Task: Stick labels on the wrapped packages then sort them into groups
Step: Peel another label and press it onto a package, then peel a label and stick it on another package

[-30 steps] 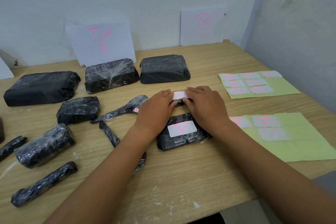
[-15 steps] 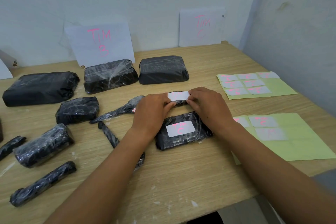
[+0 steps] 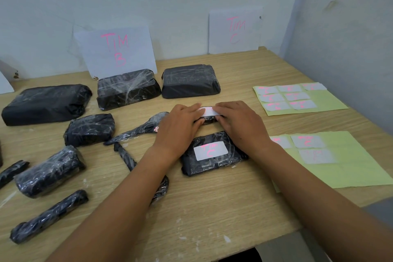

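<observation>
Head view: near the middle of the table (image 3: 212, 208), left hand (image 3: 180, 127) and right hand (image 3: 240, 125) press flat fingers on a white label (image 3: 208, 111) atop a small wrapped package (image 3: 209, 121), where uneven smoothing over crinkled film could crease it or leave corners lifting.

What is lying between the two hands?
In the head view, a white label on a small black package fills the gap between the left hand and the right hand.
</observation>
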